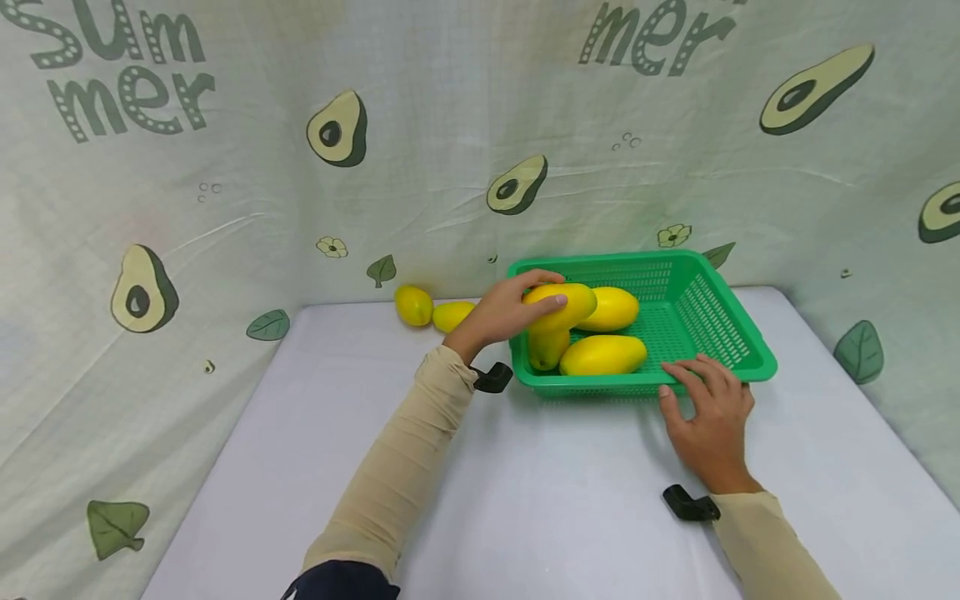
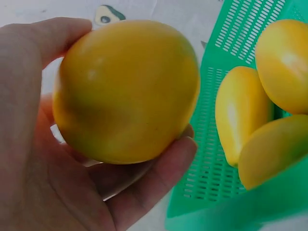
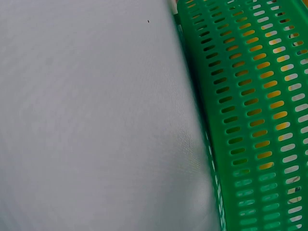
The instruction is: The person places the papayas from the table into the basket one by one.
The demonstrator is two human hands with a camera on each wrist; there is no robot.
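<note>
Left hand: its fingers grasp the held mango (image 1: 576, 309) from its left side, thumb toward the near side; the hand (image 1: 508, 310) is over the basket's left rim.
Held mango: yellow, above the left part of the basket, overlapping the left mango from the head view; whether the 2 touch, I cannot tell.
Right hand: at the near rim, toward the right; fingers of this hand (image 1: 708, 421) touch the rim, thumb just outside it; whether they pinch it, I cannot tell.
Basket: green, slotted, on the table (image 1: 577, 500) toward its far side (image 1: 757, 367); 3 mangoes lie in its left half.
Basket mangoes: the left mango (image 1: 546, 352) under the held mango, the far mango (image 1: 613, 308) to its right, and the near mango (image 1: 607, 356) along the near wall.
Table mangoes: 2 at the far edge, left of the basket, the left table mango (image 1: 413, 306) just beside the right table mango (image 1: 452, 315).
Sleeves: beige on both forearms.
Backdrop: pale cloth (image 1: 442, 100) with printed avocados and leaves.
</note>
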